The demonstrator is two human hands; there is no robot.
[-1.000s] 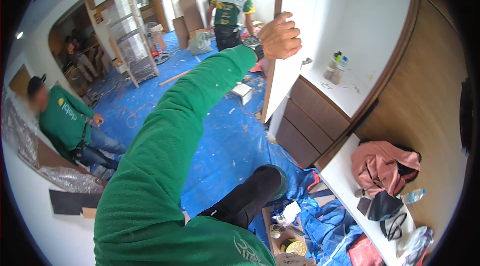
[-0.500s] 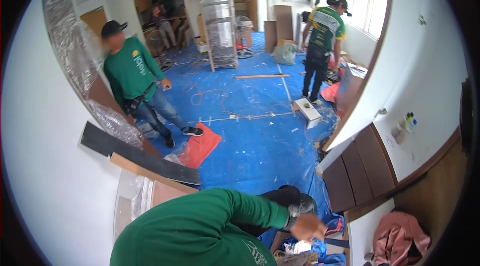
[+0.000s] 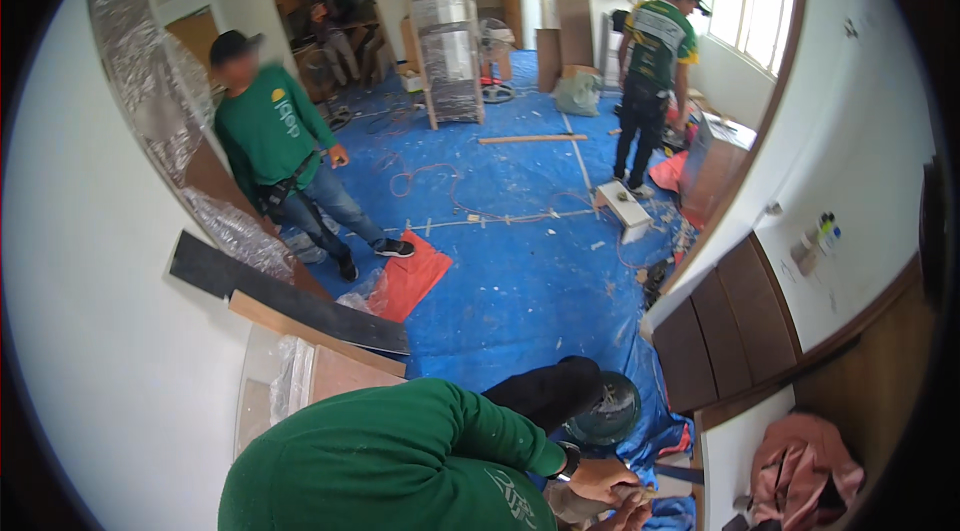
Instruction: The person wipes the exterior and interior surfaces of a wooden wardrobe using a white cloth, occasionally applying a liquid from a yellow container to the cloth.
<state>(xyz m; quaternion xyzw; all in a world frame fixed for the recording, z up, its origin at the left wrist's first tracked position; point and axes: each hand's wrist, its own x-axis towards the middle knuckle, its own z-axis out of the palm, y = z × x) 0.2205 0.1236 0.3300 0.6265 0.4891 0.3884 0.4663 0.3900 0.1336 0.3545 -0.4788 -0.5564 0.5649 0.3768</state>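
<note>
At the bottom edge, my left hand (image 3: 601, 478), with a dark watch (image 3: 570, 462) on the wrist below a green sleeve (image 3: 500, 423), has its fingers closed. My right hand (image 3: 629, 513) shows only in part just below it, its fingers pinched together. Between the fingertips of both hands is a small pale yellowish thing (image 3: 647, 493), too small to name. My dark-trousered leg (image 3: 545, 393) is bent beyond the left forearm. A dark green rounded thing (image 3: 606, 409) lies past the hands, beside crumpled blue sheeting (image 3: 655, 409).
A pink cloth garment (image 3: 805, 471) lies at the right, below brown drawer fronts (image 3: 725, 326). Boards (image 3: 290, 296) lean at the left. One co-worker (image 3: 270, 141) stands on the left, another (image 3: 655, 81) at the far right near a white step stool (image 3: 623, 211). Blue sheeting covers the floor.
My left hand was blurred above loose items on the floor; now it is drawn in and meets my right hand, which has come into view. The whole view has shifted slightly.
</note>
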